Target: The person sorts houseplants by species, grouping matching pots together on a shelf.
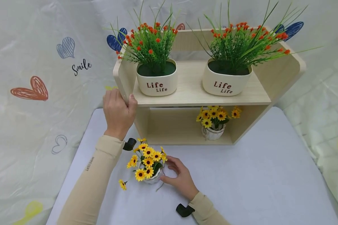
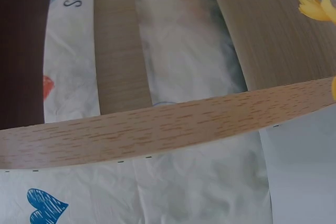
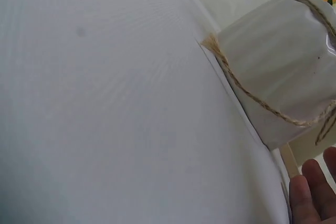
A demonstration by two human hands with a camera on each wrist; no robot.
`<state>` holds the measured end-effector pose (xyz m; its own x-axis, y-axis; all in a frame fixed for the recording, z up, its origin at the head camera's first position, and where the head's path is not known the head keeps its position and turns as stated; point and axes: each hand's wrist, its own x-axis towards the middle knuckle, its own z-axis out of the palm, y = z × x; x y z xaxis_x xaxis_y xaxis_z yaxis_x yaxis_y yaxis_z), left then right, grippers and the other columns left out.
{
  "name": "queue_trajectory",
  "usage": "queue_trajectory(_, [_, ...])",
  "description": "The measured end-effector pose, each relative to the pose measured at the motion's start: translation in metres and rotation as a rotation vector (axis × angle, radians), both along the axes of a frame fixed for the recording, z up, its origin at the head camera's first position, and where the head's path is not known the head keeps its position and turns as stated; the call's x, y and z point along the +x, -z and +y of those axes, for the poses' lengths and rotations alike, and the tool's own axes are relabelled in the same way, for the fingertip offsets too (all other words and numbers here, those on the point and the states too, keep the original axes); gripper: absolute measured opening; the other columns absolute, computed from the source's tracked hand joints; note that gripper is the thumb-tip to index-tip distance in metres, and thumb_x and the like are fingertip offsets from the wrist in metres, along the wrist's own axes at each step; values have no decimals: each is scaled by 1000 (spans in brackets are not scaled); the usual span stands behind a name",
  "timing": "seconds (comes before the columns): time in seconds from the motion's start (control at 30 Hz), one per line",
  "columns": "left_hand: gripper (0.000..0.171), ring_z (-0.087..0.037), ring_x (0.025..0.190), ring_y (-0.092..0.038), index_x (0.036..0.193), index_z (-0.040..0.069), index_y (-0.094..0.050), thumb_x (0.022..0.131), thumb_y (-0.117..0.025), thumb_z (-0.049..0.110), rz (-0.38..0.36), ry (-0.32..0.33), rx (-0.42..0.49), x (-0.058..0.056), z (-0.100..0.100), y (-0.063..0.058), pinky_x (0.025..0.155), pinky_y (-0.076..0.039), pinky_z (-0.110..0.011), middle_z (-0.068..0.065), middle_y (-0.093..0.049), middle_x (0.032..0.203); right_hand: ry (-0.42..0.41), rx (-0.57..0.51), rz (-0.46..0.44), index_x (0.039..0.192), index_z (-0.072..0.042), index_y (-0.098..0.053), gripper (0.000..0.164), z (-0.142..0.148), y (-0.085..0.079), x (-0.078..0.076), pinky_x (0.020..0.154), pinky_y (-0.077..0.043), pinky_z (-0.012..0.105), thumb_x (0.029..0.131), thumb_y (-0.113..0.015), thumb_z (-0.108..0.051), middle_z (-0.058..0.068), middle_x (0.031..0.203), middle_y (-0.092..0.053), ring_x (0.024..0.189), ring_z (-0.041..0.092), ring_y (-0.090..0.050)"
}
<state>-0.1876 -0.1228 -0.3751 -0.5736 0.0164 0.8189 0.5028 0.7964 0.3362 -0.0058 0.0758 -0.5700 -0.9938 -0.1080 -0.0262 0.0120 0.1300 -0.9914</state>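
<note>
My left hand (image 1: pixel 119 114) grips the left side of a light wooden two-tier shelf (image 1: pixel 190 125), the thumb on its front edge. The left wrist view shows the shelf's wood edge (image 2: pixel 173 124); the hand is outside that view. On the table in front stands a small white pot (image 1: pixel 152 178) of yellow sunflowers (image 1: pixel 148 162), with twine round the pot. Beside it is my right hand (image 1: pixel 181 178), fingers and thumb spread at the pot's right side. In the right wrist view, its fingers (image 3: pixel 310 187) appear apart from the white pot (image 3: pixel 278 66).
Two cream oval planters (image 1: pixel 157 82) with orange-flowered greenery stand on the upper shelf. A similar sunflower pot (image 1: pixel 213 133) sits at the right of the lower shelf. A white cloth covers the table (image 1: pixel 259 181). Behind hangs a printed curtain (image 1: pixel 39 125).
</note>
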Motion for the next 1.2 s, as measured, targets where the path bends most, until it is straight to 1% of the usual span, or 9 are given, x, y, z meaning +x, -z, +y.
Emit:
queue_trajectory(0.17, [41,-41,76,-44,86,-6,-56,96,-43,32,-1,5,4,-1,2,0,73,-36,-51,-24,-54,78,-42,5,4,147,-27,-51,81,-8,-1,-3,116,-46,32,77,-91,-23,-2,150,-56,135,22,-59])
queue_trajectory(0.3, [41,-41,76,-44,88,-6,-56,96,-43,32,-5,10,9,-2,3,1,74,-36,-51,-24,-55,79,-57,78,1,142,-35,-53,76,-16,0,-3,116,-46,33,77,-90,-33,-10,146,-57,133,16,-59])
queue_trajectory(0.4, [41,-41,76,-45,90,-7,-57,96,-44,32,-15,13,15,-2,3,2,74,-36,-51,-25,-56,80,-51,109,-11,143,-38,-51,79,-22,2,-3,117,-45,36,75,-91,-39,-14,144,-56,134,13,-57])
queue_trajectory(0.5, [41,-41,77,-45,92,-7,-58,96,-44,32,-24,11,22,-1,2,4,74,-36,-50,-25,-56,81,-57,90,-25,145,-38,-47,85,-27,2,-3,121,-41,39,73,-92,-40,-16,146,-54,139,12,-53])
queue_trajectory(0.6, [41,-41,77,-44,92,-7,-58,96,-44,32,-24,12,25,-1,0,5,74,-35,-50,-25,-57,80,-64,70,-34,147,-37,-44,90,-31,0,-5,124,-38,41,72,-93,-37,-16,149,-52,144,12,-50])
queue_trajectory(0.7, [41,-42,77,-45,92,-8,-58,95,-44,31,-13,15,30,-1,-1,4,74,-35,-51,-25,-56,80,-76,63,-22,150,-34,-39,96,-34,-1,-8,124,-37,46,72,-94,-34,-13,152,-50,145,15,-48])
queue_trajectory(0.83, [42,-42,77,-45,92,-8,-58,94,-44,31,-1,13,40,-1,-3,2,75,-36,-52,-26,-57,80,-94,84,-23,153,-34,-35,101,-38,-2,-9,123,-38,47,71,-94,-36,-14,152,-50,145,15,-49])
queue_trajectory(1.03, [43,-42,79,-45,94,-8,-58,96,-44,32,-16,10,23,0,-3,2,76,-36,-52,-26,-57,82,-76,95,-7,153,-31,-37,103,-38,-3,-10,122,-39,48,69,-95,-37,-14,150,-52,143,15,-51])
queue_trajectory(1.2, [42,-41,78,-45,95,-8,-58,96,-44,32,-12,11,21,0,-1,3,75,-36,-51,-26,-58,83,-42,88,12,152,-32,-40,103,-37,-2,-9,123,-39,46,66,-96,-37,-14,148,-54,142,14,-52])
